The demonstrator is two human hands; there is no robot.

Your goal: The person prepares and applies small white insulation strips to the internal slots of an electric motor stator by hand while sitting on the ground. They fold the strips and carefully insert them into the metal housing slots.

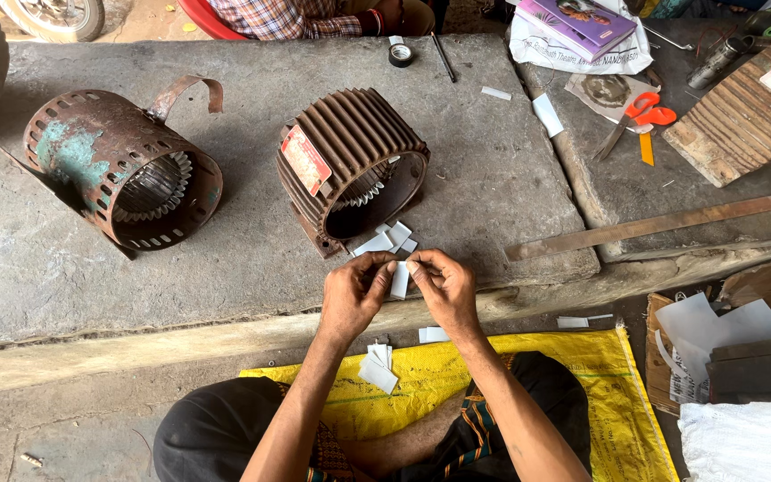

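My left hand (355,293) and my right hand (443,286) meet at the front edge of a concrete slab (493,187), and both pinch one small white paper strip (400,280) between their fingertips. Just beyond them lie several more white strips (387,239) at the mouth of a brown ribbed motor housing (350,165) lying on its side. Its winding slots show inside. More white strips (377,366) rest on a yellow woven sack (600,393) over my lap.
A rusty perforated motor housing (122,170) lies at the left. Orange-handled scissors (635,116), a long metal ruler (653,225), a black tape roll (401,54), a purple book (582,20) and a ribbed wooden piece (742,112) sit to the right. Another person in a plaid shirt (287,16) sits at the far side.
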